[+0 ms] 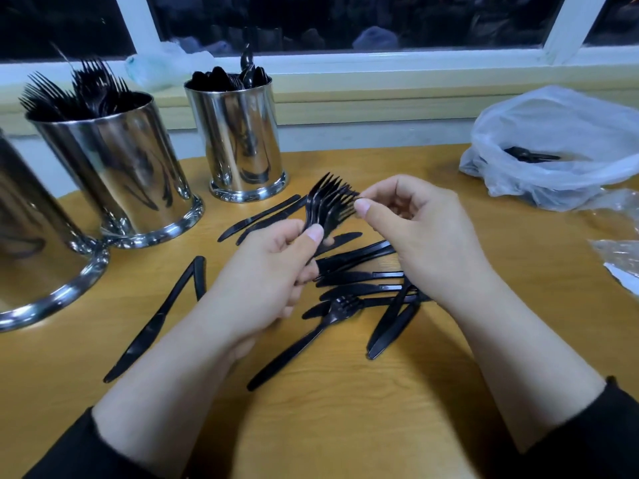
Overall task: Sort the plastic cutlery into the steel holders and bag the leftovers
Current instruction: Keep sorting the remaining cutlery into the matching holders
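Note:
My left hand [273, 271] grips a bundle of black plastic forks [328, 205] by their handles, tines pointing up and away. My right hand [418, 233] pinches the tines of that bundle between thumb and forefinger. Under my hands several black knives [359, 278] and one loose fork [325, 323] lie scattered on the wooden table [345, 409]. At the left stand three steel holders: one with forks [117, 167], one with spoons [242, 140], and a third [31, 250] cut off by the frame edge.
A white plastic bag [553, 146] with some black cutlery inside lies open at the far right. Clear wrapping [619, 257] lies at the right edge. A window sill [380, 81] runs behind the table, with another bag [162, 67] on it.

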Demonstrator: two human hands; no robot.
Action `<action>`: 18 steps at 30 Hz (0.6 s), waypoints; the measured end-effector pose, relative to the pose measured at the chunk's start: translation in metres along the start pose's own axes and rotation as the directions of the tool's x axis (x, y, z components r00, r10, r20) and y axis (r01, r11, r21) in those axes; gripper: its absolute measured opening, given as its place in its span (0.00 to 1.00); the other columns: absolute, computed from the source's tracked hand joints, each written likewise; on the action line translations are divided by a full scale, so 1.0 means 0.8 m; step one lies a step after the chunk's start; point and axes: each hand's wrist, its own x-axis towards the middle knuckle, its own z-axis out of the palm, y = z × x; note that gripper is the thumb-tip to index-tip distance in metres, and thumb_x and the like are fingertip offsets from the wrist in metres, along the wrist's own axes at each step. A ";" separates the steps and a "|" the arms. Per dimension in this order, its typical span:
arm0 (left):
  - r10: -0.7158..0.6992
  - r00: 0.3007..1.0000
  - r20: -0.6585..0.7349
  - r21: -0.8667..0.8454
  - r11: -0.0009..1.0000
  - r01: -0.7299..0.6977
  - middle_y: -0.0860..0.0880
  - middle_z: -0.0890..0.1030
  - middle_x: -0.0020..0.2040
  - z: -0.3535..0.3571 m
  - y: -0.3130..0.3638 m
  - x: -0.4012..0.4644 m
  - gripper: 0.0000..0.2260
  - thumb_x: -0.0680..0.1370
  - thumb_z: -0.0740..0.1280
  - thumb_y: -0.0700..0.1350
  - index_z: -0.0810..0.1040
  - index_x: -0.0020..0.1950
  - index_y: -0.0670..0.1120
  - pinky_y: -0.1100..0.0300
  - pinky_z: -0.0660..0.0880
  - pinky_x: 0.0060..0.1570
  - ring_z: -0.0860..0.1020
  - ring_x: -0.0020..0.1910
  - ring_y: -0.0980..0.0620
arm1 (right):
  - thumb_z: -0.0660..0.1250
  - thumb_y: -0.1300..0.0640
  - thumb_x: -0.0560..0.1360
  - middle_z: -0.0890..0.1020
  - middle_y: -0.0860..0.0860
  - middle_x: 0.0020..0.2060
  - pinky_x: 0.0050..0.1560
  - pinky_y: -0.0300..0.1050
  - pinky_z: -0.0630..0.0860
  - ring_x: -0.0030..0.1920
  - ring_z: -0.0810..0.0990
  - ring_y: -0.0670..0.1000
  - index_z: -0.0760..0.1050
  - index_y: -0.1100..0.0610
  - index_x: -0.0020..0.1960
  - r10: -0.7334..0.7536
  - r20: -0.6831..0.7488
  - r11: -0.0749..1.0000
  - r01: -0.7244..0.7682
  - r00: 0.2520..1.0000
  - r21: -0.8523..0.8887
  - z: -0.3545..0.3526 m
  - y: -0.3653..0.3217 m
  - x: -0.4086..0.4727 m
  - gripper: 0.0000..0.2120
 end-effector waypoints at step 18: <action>0.002 0.996 -0.085 0.023 1.000 0.000 0.51 0.68 0.34 -0.039 -0.016 0.004 0.10 0.82 0.67 0.55 0.81 0.55 0.50 0.62 0.59 0.24 0.61 0.27 0.54 | 0.71 0.48 0.77 0.76 0.35 0.55 0.68 0.46 0.67 0.62 0.70 0.38 0.82 0.35 0.50 0.157 0.697 0.863 0.246 0.700 -0.441 -0.013 0.028 -0.009 0.07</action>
